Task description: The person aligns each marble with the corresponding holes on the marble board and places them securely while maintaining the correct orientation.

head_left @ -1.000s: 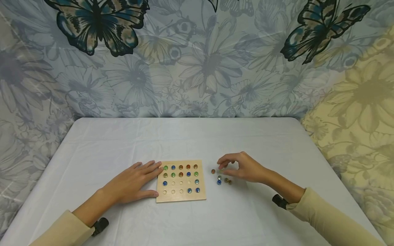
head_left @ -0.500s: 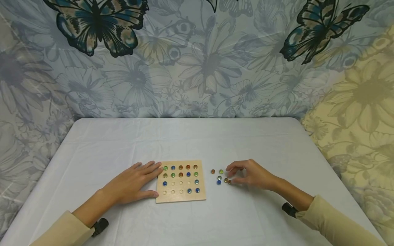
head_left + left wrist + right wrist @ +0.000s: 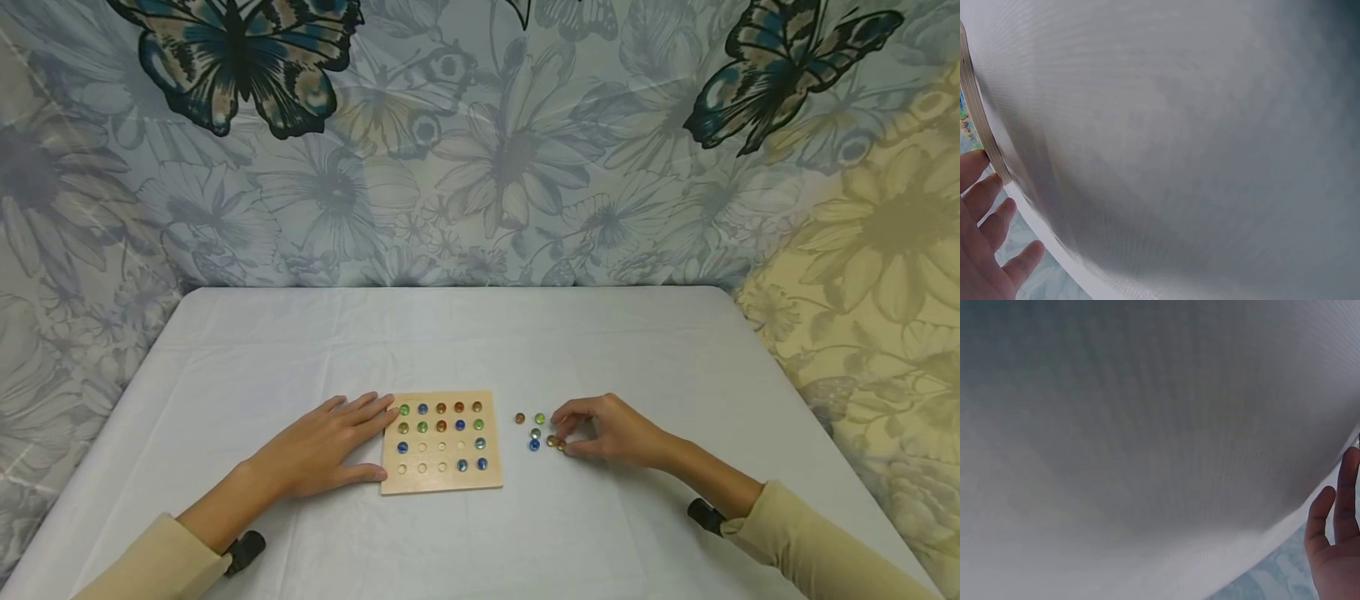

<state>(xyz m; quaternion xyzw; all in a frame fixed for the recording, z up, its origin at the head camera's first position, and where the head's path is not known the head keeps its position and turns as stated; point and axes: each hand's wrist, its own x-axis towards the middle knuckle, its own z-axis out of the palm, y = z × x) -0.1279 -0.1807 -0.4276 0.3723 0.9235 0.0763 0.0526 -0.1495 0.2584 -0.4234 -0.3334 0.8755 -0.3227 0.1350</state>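
Peg-less wooden board [image 3: 441, 482] flat on white-covered bench [image 3: 480, 342], longer side apparently left-right.
Five columns by four rows; far two rows full of marbles, nearer two part-filled. Left hand [image 3: 330, 450]: fingers straight, spread, at board's left edge. Right hand [image 3: 618, 429]: fingers curved beside amber marbles [image 3: 551, 441], right of board; cannot tell whether gripping.
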